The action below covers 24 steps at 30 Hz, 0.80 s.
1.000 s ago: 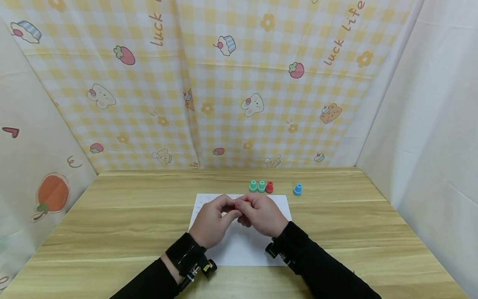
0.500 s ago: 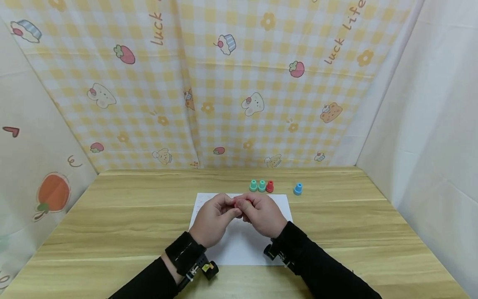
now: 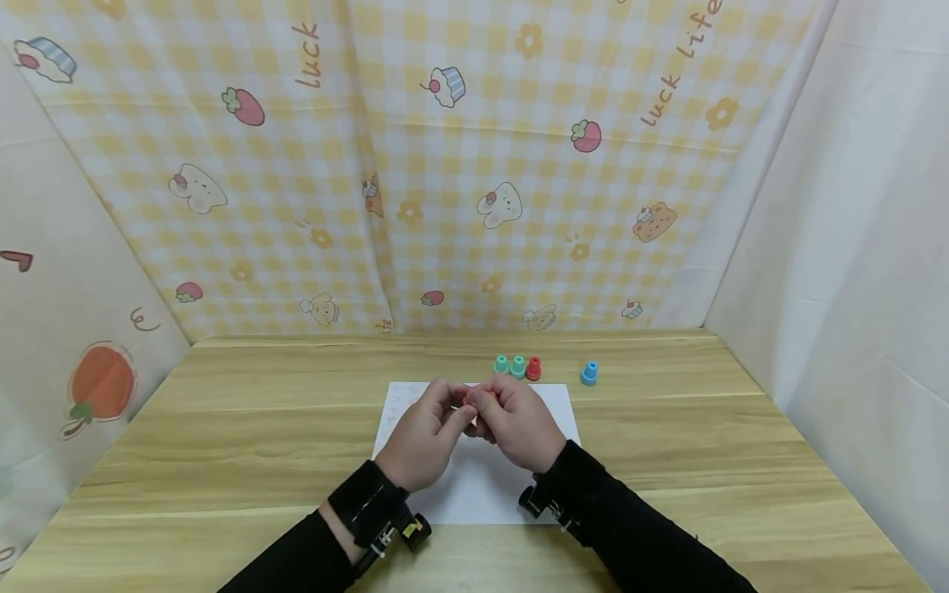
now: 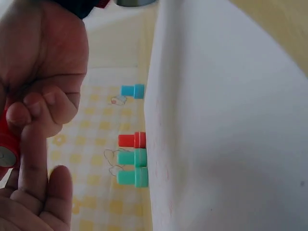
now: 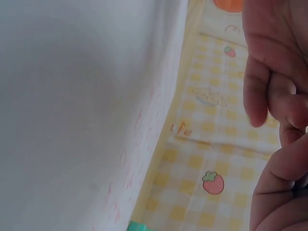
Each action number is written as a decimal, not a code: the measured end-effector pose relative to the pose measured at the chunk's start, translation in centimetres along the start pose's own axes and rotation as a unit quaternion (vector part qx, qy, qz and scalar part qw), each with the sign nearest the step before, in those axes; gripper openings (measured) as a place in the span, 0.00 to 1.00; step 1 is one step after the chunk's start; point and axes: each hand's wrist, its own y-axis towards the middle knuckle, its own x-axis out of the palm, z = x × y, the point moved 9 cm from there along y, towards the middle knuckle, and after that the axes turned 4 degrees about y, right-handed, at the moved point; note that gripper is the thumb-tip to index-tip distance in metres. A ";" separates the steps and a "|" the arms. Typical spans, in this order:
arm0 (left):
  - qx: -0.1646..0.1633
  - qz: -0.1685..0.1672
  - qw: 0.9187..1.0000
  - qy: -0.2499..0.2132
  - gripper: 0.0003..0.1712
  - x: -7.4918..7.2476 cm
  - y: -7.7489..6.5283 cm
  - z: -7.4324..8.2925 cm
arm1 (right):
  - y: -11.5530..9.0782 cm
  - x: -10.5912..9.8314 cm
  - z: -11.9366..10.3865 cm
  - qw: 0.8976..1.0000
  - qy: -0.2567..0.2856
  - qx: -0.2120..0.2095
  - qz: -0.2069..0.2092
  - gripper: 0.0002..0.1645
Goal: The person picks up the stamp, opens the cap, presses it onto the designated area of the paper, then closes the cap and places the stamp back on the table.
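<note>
Both hands meet above the paper. Between their fingertips is a small red toy stamp (image 3: 470,398), mostly covered by the fingers. In the left wrist view, the held stamp (image 4: 6,144) shows a round pale end. My right hand (image 3: 522,422) pinches it between thumb and curled fingers. From the other side, my left hand (image 3: 421,436) pinches at it with thumb and forefinger. Underneath lies a white sheet of paper (image 3: 489,494) with faint pinkish marks near its far left part, also seen on the paper (image 5: 115,192) in the right wrist view.
Past the paper's far edge, two green stamps (image 3: 501,366) and a red stamp (image 3: 534,368) stand in a row. A blue stamp (image 3: 589,373) stands apart to their right. A checked cloth (image 3: 445,206) hangs behind the wooden table (image 3: 259,428).
Both hands stay together over the paper with the red stamp between them. The fingertips have shifted slightly, and a little more red shows. The standing stamps have not moved.
</note>
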 end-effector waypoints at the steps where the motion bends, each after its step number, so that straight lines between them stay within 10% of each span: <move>1: 0.009 -0.001 1.000 0.007 0.07 0.0 0.0 0.2 | 0.0 0.1 0.0 1.000 0.002 0.002 0.000 0.15; 24: 0.042 0.028 0.996 -0.076 0.03 -0.6 -0.4 0.8 | -0.4 0.3 -1.3 0.997 0.049 -0.056 -0.022 0.14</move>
